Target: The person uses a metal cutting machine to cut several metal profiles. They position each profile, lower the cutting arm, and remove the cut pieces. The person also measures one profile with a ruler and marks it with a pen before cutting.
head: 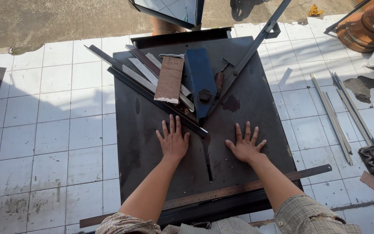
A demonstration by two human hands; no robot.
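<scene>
Both hands — left hand (173, 141), right hand (245, 145) — flat on the dark metal table (256, 104).

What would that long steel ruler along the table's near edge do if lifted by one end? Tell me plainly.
The long steel ruler looks thin and flat, so it would probably flex and sag. It overhangs the dark metal table at its right end, so a push may pivot it. Smooth metal could slide easily.
</scene>
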